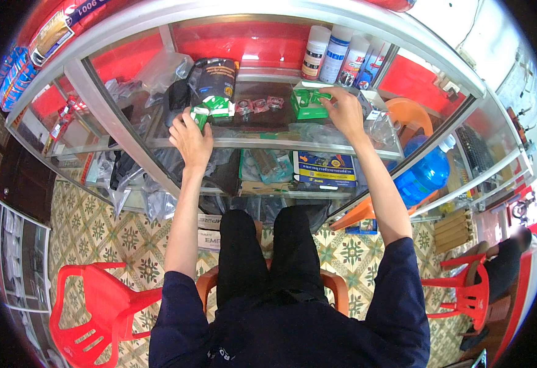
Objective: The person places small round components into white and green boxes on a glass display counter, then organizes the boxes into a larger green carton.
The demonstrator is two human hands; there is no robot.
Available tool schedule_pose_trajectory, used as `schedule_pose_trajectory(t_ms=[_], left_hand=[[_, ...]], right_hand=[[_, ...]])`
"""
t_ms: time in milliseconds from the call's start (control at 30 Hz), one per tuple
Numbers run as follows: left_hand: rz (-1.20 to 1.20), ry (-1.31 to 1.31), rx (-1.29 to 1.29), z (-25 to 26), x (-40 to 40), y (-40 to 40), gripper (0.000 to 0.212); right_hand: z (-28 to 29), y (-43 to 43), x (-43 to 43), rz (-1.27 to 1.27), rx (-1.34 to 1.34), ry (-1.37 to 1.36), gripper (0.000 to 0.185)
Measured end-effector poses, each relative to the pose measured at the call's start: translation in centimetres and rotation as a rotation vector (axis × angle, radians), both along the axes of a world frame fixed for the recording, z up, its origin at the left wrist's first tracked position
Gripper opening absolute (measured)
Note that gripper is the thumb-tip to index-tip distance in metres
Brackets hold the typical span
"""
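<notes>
My left hand holds a small green-and-white box on the glass shelf, beside an opened green-and-white box. Farther right, my right hand has its fingers at the open top of a larger green carton with small green boxes inside; whether the fingers grip one of them I cannot tell. Between the two hands lie several small parts in clear and red wrapping. A dark printed pouch stands behind the opened box. Several spray cans stand behind the carton.
Metal frame bars of the glass cabinet flank both arms. A blue water bottle and an orange plastic chair are at the right. Red chairs stand behind on both sides; a person sits at far right.
</notes>
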State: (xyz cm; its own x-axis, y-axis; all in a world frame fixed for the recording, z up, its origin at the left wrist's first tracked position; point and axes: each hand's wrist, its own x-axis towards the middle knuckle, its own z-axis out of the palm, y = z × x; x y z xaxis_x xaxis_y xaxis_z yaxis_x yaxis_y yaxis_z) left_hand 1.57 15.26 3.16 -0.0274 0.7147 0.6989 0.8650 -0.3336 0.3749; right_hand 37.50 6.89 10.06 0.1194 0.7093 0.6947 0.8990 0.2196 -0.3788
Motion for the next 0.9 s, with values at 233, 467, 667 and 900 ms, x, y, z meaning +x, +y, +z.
schedule_pose_trajectory(t_ms=[233, 467, 667, 900], left_hand=[[-0.064, -0.041, -0.001, 0.7, 0.7, -0.5, 0.061], [-0.699, -0.315, 0.047, 0.9, 6.0, -2.4, 0.051], [-0.930, -0.422, -0.178, 0.4, 9.6, -2.6, 0.054], [-0.921, -0.565, -0.195, 0.0, 9.3, -2.1, 0.053]], right_hand=[[0.0, 1.7, 1.3, -0.050, -0.149, -0.177, 0.027], [-0.1, 3.6, 1.4, -0.089, -0.265, -0.279, 0.025], [0.1, 4.4, 1.7, -0.108, -0.323, -0.271, 0.023], [-0.4, 4.4, 1.7, -0.033, -0.241, -0.167, 0.010]])
